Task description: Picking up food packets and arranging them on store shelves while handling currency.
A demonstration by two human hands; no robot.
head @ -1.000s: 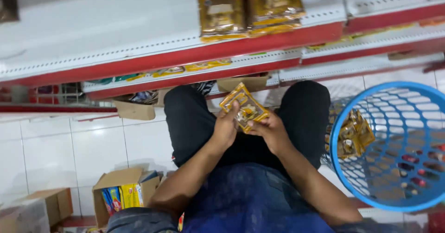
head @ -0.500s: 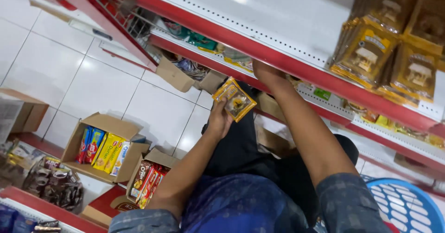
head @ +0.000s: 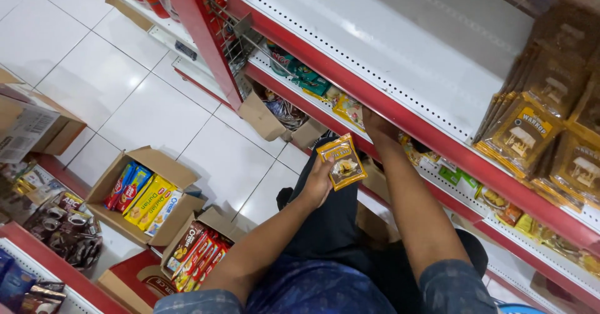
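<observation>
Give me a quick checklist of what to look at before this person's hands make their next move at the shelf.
1. Left hand grips the yellow sachet pack firmly: ok, fingers wrap its lower edge.
2. Right hand visible: not ok, its fingers are hidden under the red shelf edge.
3. What the right hand touches on the lower shelf: cannot tell.
4. Room on the lower shelf beside the yellow packets: cannot tell, the shelf above hides it.
5. Pack undamaged: ok on the side shown.
6. Open cardboard boxes on the floor are apart from the arms: ok.
</observation>
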